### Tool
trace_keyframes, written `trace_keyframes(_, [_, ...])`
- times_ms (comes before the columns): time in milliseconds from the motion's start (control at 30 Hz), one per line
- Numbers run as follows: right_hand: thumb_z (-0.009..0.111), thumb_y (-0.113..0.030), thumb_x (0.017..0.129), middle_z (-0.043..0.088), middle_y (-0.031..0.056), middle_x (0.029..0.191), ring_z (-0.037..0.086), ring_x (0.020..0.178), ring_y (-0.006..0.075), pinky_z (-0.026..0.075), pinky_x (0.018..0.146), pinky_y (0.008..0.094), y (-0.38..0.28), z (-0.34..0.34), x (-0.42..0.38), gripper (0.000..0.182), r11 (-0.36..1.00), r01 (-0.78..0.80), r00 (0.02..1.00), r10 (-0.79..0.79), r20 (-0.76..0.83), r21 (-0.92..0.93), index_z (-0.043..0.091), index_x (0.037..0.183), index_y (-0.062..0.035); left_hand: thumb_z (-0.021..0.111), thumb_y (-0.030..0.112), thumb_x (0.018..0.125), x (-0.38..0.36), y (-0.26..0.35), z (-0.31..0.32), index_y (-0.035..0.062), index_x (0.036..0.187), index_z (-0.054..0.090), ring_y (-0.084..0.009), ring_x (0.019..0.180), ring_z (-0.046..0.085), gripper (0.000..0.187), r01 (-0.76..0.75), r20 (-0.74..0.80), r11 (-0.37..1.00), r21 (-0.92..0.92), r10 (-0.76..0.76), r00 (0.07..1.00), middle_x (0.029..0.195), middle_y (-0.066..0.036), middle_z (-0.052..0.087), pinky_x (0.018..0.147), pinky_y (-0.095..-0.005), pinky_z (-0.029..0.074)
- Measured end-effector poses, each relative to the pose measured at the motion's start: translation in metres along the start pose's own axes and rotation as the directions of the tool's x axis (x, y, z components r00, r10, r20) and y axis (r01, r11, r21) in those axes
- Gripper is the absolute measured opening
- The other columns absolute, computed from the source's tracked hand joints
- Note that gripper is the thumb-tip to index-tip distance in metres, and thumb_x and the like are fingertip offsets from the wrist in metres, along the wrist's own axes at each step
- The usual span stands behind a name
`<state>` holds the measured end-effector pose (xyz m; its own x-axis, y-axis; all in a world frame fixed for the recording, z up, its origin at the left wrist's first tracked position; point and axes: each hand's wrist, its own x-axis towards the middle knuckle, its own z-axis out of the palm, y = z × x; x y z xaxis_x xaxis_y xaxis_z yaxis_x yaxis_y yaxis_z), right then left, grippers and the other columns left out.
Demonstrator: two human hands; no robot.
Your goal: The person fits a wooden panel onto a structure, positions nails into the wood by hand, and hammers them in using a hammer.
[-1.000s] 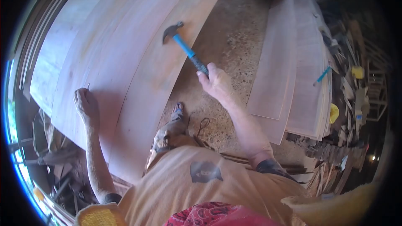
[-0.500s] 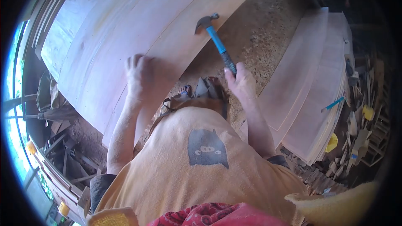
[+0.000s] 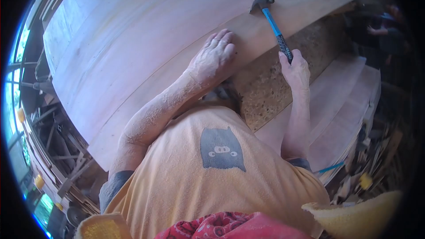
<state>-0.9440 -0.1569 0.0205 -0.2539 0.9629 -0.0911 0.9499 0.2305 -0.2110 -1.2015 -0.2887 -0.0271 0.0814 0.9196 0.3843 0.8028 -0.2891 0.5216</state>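
The left hand point(image 3: 212, 59) lies flat, palm down and fingers spread, on the big sheet of plywood point(image 3: 146, 40), close to the sheet's near edge. It holds nothing; it simply presses on the wood. The forearm behind it is dusted pale with sawdust.

Over to the right of that hand, the right hand point(image 3: 295, 68) is wrapped tight around the dark end of the hammer point(image 3: 270, 15), a full fist on the handle. The blue shaft runs up and away from the fist, and the steel head sits over the plywood's edge, beyond the left hand's fingertips. Whether the head touches the wood cannot be told from here.

The plywood is several thin sheets lying one over another, curving across the whole upper part of the view. Just past its near edge, below the hammer, shows a strip of speckled concrete floor point(image 3: 265, 93). Right of the hammer hand lies a second stack of boards point(image 3: 349, 106), and past it a jumble of wood scraps point(image 3: 376, 159). A blue pencil point(image 3: 330, 167) rests at that stack's near corner.
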Motion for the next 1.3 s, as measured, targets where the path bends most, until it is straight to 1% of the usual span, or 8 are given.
trace_keyframes(267, [0.068,-0.051,0.096,0.072,0.0212,0.089,0.071,0.091,0.0438,0.054,0.082,0.0522,0.049,-0.038,0.185,0.047,0.994,0.112,0.987,-0.110,0.120,-0.011,0.063,0.104,-0.0049,0.056,0.011,0.098,0.169,-0.028,0.105,-0.0007,0.115,0.056,-0.0428,0.148,0.040,0.021,0.153,-0.049,0.978,0.142,-0.147,0.988,0.151,-0.027,0.047,0.123,-0.0530,0.033])
trace_keyframes(433, [0.067,-0.051,0.096,0.073,0.0206,0.091,0.071,0.092,0.0434,0.053,0.083,0.0524,0.072,-0.032,0.255,0.048,0.987,0.161,0.983,-0.160,0.089,-0.008,0.064,0.108,-0.0045,0.053,0.009,0.099,0.198,-0.047,0.102,0.0000,0.117,0.057,-0.0423,0.148,0.041,0.021,0.288,-0.075,0.945,0.153,-0.280,0.957,0.152,-0.026,0.048,0.124,-0.0523,0.032])
trace_keyframes(567, [0.066,-0.049,0.097,0.072,0.0200,0.090,0.071,0.091,0.0422,0.053,0.083,0.0520,0.063,-0.029,0.267,0.048,0.984,0.178,0.978,-0.175,0.117,-0.012,0.062,0.109,-0.0031,0.054,0.009,0.098,0.180,-0.084,0.085,0.0022,0.117,0.058,-0.0421,0.145,0.044,0.020,0.345,-0.163,0.899,0.269,-0.311,0.936,0.150,-0.026,0.050,0.123,-0.0516,0.033])
trace_keyframes(700, [0.067,-0.045,0.098,0.072,0.0196,0.089,0.071,0.090,0.0418,0.053,0.080,0.0515,0.057,-0.028,0.266,0.044,0.971,0.236,0.966,-0.237,0.102,0.027,0.061,0.109,-0.0029,0.060,0.008,0.095,0.164,-0.133,0.039,0.0028,0.111,0.058,-0.0417,0.136,0.053,0.016,0.535,-0.361,0.810,0.242,-0.436,0.824,0.141,-0.021,0.059,0.113,-0.0500,0.044])
trace_keyframes(800, [0.068,-0.042,0.098,0.071,0.0194,0.090,0.070,0.088,0.0421,0.053,0.079,0.0517,0.053,-0.026,0.265,0.041,0.964,0.259,0.962,-0.263,0.078,0.055,0.060,0.108,-0.0029,0.062,0.008,0.095,0.152,-0.164,0.004,0.0016,0.108,0.058,-0.0418,0.132,0.056,0.015,0.532,-0.459,0.795,0.292,-0.372,0.807,0.134,-0.019,0.063,0.108,-0.0500,0.047])
trace_keyframes(900, [0.069,-0.042,0.098,0.071,0.0191,0.091,0.069,0.087,0.0425,0.052,0.078,0.0527,0.049,-0.022,0.263,0.041,0.959,0.280,0.959,-0.282,0.044,0.032,0.059,0.107,-0.0030,0.060,0.008,0.096,0.162,-0.187,-0.006,0.0004,0.108,0.057,-0.0412,0.135,0.053,0.015,0.544,-0.488,0.750,0.375,-0.340,0.804,0.135,-0.019,0.062,0.110,-0.0477,0.046])
trace_keyframes(1000, [0.069,-0.043,0.098,0.070,0.0193,0.093,0.069,0.087,0.0425,0.052,0.078,0.0534,0.049,-0.019,0.264,0.042,0.962,0.274,0.961,-0.274,0.036,-0.013,0.059,0.106,-0.0031,0.057,0.006,0.094,0.187,-0.212,-0.014,-0.0006,0.118,0.059,-0.0435,0.135,0.053,0.025,0.538,-0.421,0.796,0.276,-0.403,0.812,0.136,-0.024,0.060,0.116,-0.0521,0.040])
trace_keyframes(1300, [0.068,-0.044,0.098,0.070,0.0216,0.087,0.068,0.087,0.0445,0.051,0.076,0.0545,0.045,-0.017,0.266,0.043,0.959,0.274,0.962,-0.273,0.030,-0.067,0.058,0.104,-0.0024,0.054,0.012,0.097,0.268,-0.267,0.014,0.0010,0.126,0.058,-0.0408,0.144,0.047,0.031,0.558,-0.425,0.760,0.334,-0.407,0.808,0.143,-0.023,0.057,0.122,-0.0524,0.033])
